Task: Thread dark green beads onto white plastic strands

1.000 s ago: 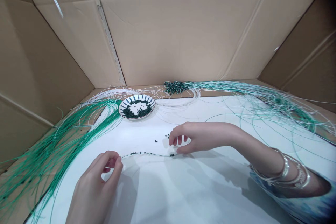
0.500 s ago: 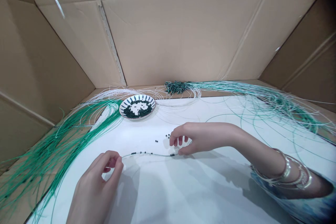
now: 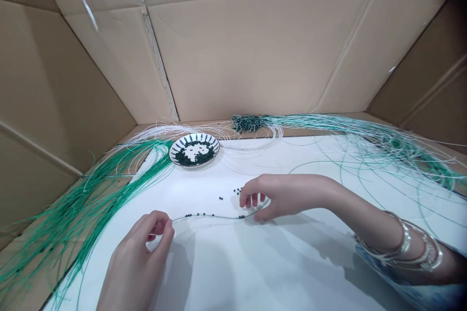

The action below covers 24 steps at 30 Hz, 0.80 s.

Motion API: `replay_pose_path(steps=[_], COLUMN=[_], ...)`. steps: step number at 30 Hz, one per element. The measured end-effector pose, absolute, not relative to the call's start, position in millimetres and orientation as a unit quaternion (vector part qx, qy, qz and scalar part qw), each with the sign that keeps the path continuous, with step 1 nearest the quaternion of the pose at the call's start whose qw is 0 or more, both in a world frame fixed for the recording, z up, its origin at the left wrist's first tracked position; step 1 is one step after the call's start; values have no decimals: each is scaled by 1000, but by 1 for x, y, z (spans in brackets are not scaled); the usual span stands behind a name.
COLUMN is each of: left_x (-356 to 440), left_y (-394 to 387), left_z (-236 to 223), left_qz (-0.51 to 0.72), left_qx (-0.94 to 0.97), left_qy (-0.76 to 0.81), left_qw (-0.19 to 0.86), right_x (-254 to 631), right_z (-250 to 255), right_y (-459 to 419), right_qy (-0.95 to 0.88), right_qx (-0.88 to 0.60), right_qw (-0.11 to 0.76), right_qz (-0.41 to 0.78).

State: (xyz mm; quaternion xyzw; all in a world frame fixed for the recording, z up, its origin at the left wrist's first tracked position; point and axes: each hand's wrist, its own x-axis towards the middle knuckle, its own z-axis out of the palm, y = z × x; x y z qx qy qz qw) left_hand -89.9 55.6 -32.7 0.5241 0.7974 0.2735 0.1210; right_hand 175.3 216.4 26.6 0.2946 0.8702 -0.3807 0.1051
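Between thumb and forefinger, my left hand (image 3: 144, 248) pinches one end of a thin green cord (image 3: 226, 217). Several small dark beads (image 3: 198, 214) are spaced along the cord, with a tight cluster of them (image 3: 242, 216) near its right part. At that side hovers my right hand (image 3: 272, 197), fingers curled and the thumb apart from the forefinger. The cord runs up through the gap between them. Loose dark beads (image 3: 237, 191) lie on the white board just beside the right fingertips, and a pair (image 3: 221, 198) sits a little further left.
A striped plate (image 3: 174, 148) of dark beads stands at the back of the white board (image 3: 219, 262). Green strands (image 3: 83, 218) spread along the left. A bundle of beaded strands (image 3: 250, 122) stretches to the right. Cardboard walls (image 3: 262, 53) enclose the area.
The right thumb has come away from the cord, and more of the cord shows between thumb and fingers. The left hand keeps its pinch. The whole view has shifted slightly.
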Motion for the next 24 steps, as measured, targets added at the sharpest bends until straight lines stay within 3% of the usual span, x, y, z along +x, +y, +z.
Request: replay_pose_path(steps=[6,14,19,24], left_x=[-89,-83,-85,-87], left_y=[60,71,64,58], left_z=[-27,-18,-23,-27], left_qz=[188,205,185,108], left_qx=[527,533,532,539], left_qy=[823,820,824,823], left_qw=[102,43,58,143], right_x=[173,164,162,160], right_z=[19,9,8,7], right_y=[212,206,203,201], right_qy=[873,871,870,868], right_qx=[315,342,354,361], right_qw=[100,95,93,96], right_qz=[-358,-339,-329,-326])
